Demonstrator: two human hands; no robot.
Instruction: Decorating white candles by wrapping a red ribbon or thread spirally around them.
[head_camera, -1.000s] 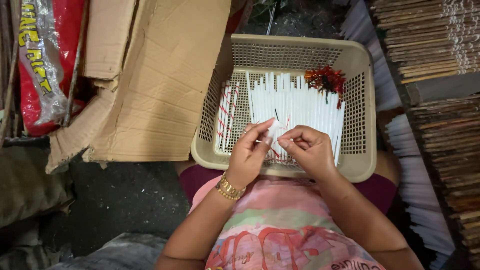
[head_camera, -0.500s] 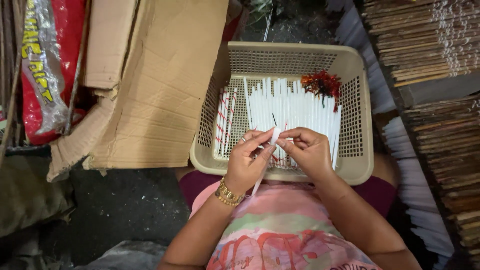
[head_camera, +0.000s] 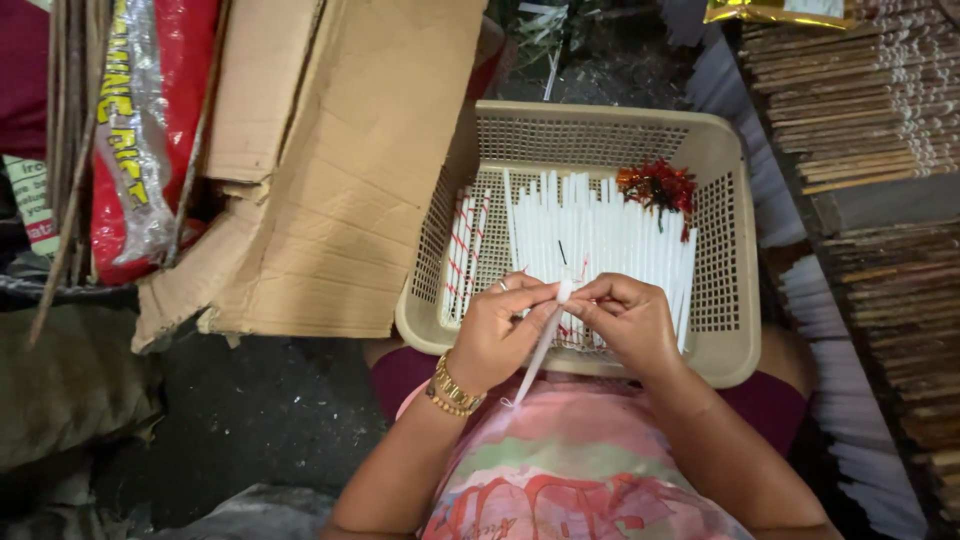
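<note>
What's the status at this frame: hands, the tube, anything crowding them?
Left hand and right hand both pinch one white tube at its top. Tube slants down toward lap. Beige basket of white tubes just behind the hands; nothing blocking.

Torn cardboard (head_camera: 330, 160), a red plastic sack (head_camera: 150, 130), stacked brown sticks (head_camera: 860, 90).

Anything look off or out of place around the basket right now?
Mostly orderly: white tubes lie in a row in the beige basket, with both hands pinching one tube over its near edge. Oddities: one thin tube lies askew across the row, and the cardboard box beside it is torn and flattened.
</note>
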